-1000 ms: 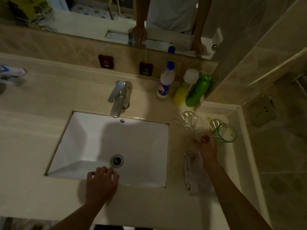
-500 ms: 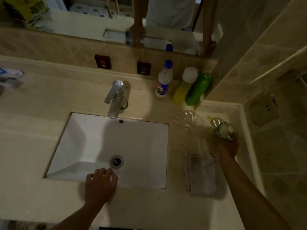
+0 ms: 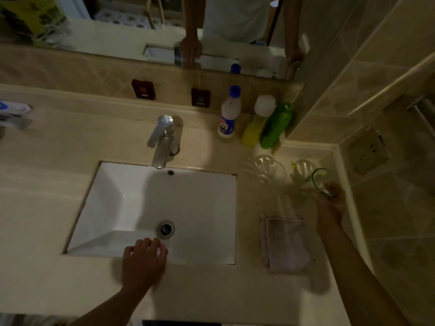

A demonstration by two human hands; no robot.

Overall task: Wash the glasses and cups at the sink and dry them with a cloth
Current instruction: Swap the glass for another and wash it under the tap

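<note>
My right hand grips a green-rimmed glass, tilted, at the counter's far right. Two clear glasses stand behind it: a wide one and a smaller one near the wall. A folded grey cloth lies on the counter right of the white sink. My left hand rests flat on the sink's front rim, fingers relaxed, just below the drain. The chrome faucet stands behind the basin; no water is running.
Three bottles stand at the back right: white with blue cap, yellow with white cap, green. A mirror runs above the tiled backsplash. A tiled wall with a socket closes the right side.
My right hand moved from the cloth area rightward to the green-rimmed glass, took hold of it and tilted it. My left hand stayed on the sink rim.
</note>
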